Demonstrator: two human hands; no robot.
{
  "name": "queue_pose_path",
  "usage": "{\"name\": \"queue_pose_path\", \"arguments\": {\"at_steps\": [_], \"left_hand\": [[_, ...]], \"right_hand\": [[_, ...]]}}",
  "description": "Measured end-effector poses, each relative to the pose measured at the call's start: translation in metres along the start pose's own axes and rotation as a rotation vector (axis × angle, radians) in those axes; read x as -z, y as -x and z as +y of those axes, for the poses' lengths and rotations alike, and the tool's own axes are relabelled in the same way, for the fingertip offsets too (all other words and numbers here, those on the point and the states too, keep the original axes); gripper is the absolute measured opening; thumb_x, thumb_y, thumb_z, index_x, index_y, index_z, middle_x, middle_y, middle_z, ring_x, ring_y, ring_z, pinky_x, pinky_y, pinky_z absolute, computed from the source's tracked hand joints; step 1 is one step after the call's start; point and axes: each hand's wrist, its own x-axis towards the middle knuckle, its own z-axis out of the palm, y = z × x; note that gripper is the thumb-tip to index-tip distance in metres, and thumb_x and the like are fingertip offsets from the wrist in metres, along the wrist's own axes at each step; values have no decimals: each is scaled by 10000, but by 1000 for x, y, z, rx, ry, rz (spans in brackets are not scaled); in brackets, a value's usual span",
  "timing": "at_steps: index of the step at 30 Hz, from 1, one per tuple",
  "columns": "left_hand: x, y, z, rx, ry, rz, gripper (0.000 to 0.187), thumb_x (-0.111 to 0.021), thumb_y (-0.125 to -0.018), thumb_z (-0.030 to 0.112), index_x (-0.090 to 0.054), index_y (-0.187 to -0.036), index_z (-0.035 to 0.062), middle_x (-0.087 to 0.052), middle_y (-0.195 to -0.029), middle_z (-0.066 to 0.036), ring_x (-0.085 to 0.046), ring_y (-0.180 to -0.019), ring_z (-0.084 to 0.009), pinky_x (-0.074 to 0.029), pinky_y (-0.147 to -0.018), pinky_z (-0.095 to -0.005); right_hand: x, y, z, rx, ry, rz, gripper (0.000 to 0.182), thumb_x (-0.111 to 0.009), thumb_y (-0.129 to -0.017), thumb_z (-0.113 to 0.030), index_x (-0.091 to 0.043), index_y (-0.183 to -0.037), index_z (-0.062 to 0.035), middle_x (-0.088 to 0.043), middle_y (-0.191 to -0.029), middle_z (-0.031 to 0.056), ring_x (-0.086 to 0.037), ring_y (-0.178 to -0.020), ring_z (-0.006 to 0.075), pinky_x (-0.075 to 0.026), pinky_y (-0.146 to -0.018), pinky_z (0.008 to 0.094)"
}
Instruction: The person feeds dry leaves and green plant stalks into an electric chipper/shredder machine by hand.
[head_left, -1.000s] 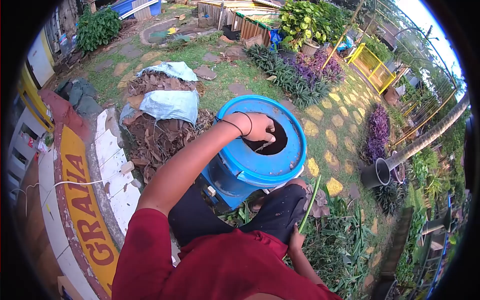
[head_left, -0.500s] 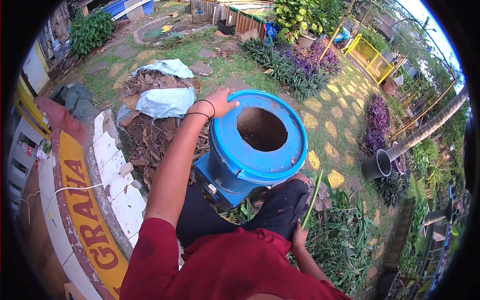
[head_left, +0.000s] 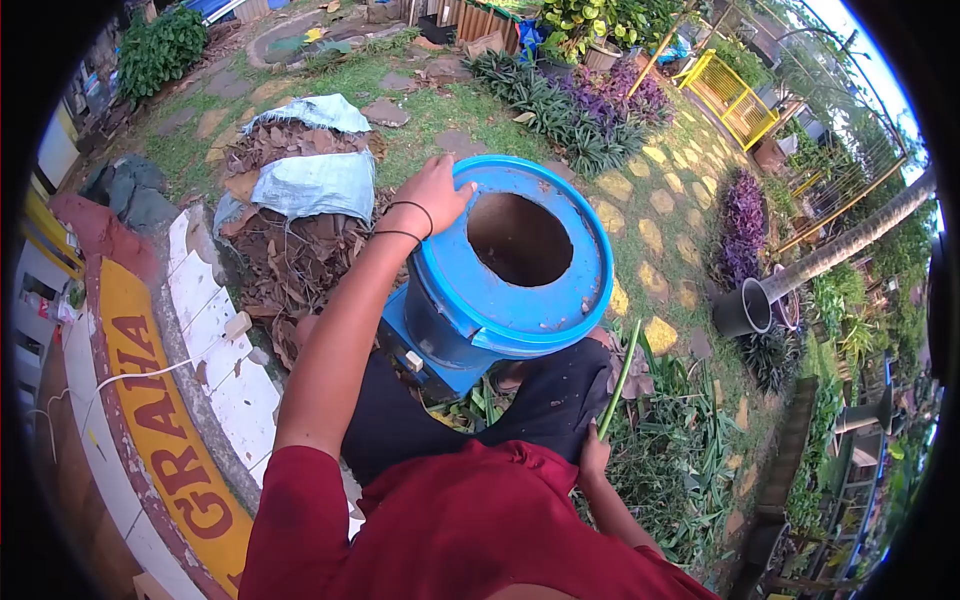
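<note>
A blue drum [head_left: 450, 290] with a round hole in its blue lid [head_left: 580, 240] stands between the person's knees, on a blue base. My left hand [head_left: 438, 195] rests on the lid's upper left rim, fingers over the edge and thumb on top. Low beside the right thigh, my right hand [head_left: 594, 455] is closed around a long green stalk [head_left: 622, 380], which points up and away. Inside the hole it is brown and dim, and the contents cannot be made out.
Dry leaves [head_left: 290, 265] and a pale sack [head_left: 315, 187] lie left of the drum. Cut greenery [head_left: 670, 470] is heaped at the right. A white tiled ledge [head_left: 245, 400] with a cable runs along the left. Beyond are stepping stones [head_left: 660, 335] and a black pot [head_left: 742, 308].
The view has shifted slightly. The lid's near-left hand has slid a little with the drum, which appears slightly higher in view. Both hands keep their hold.
</note>
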Motion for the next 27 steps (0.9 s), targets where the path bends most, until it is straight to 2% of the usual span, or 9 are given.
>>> {"name": "queue_pose_path", "arguments": {"at_steps": [5, 9, 11, 13, 15, 17, 21, 22, 27], "left_hand": [[8, 5, 5, 2, 62, -22, 608, -581, -945, 416, -490, -1372, -9, -541, -1358, -259, -531, -1255, -405, -426, -1060, -455], [-6, -21, -17, -94, 117, -23, 570, -597, -958, 363, -504, -1382, -7, -617, -1285, -242, -597, -1205, -355, -444, -1037, -411], [-6, -28, -21, -92, 116, -82, 600, -611, -944, 370, -503, -1385, -21, -587, -1332, -257, -585, -1226, -366, -436, -1048, -411], [-2, -25, -12, -69, 170, -122, 596, -620, -941, 383, -516, -1377, -8, -623, -1282, -242, -616, -1175, -331, -451, -1020, -395], [-5, -29, -26, -77, 344, -172, 594, -637, -942, 377, -519, -1380, -8, -640, -1242, -181, -617, -1109, -251, -460, -984, -356], [-4, -27, -30, -12, 484, -195, 601, -619, -964, 387, -505, -1395, -17, -614, -1275, -142, -592, -1121, -207, -445, -996, -330], [1, -9, -27, -81, 452, -196, 607, -587, -987, 373, -471, -1434, -21, -547, -1386, -168, -531, -1251, -240, -382, -1087, -350], [0, -4, -31, -74, 472, -166, 612, -583, -990, 365, -452, -1449, -17, -511, -1423, -167, -512, -1273, -248, -374, -1097, -360], [-4, 43, -23, -14, 602, -80, 615, -554, -1004, 313, -374, -1504, 4, -388, -1527, -165, -431, -1355, -265, -337, -1133, -389]], "right_hand": [[-1, -8, 10, 19, -6, -3, 695, -650, -911, -561, -608, -705, 102, -588, -675, 119, -543, -686, 175, -455, -693, 379], [4, -21, 37, -109, 66, 36, 741, -659, -876, -596, -638, -751, 134, -640, -721, 220, -606, -704, 270, -482, -722, 443], [18, -1, 13, -149, 68, -11, 772, -642, -879, -617, -660, -844, 154, -663, -800, 268, -647, -757, 322, -489, -758, 443], [9, -14, 47, -115, 45, 105, 754, -626, -883, -624, -676, -795, 123, -671, -768, 284, -682, -764, 380, -497, -764, 462], [6, -24, 76, -53, -101, 89, 735, -631, -882, -614, -675, -742, 106, -655, -703, 264, -679, -721, 374, -502, -745, 456], [20, -4, 55, -136, -69, 91, 725, -634, -881, -608, -667, -719, 98, -644, -680, 254, -671, -696, 362, -499, -723, 453], [35, 7, 53, -160, -90, 110, 704, -641, -877, -597, -644, -667, 74, -608, -613, 211, -633, -615, 314, -484, -653, 446], [35, 10, 53, -124, -119, 172, 649, -666, -902, -549, -609, -638, 40, -518, -531, 79, -499, -523, 186, -420, -553, 398], [39, 6, 57, -197, -143, 94, 664, -669, -906, -537, -570, -571, 28, -485, -502, 54, -446, -492, 152, -383, -512, 383]]}}
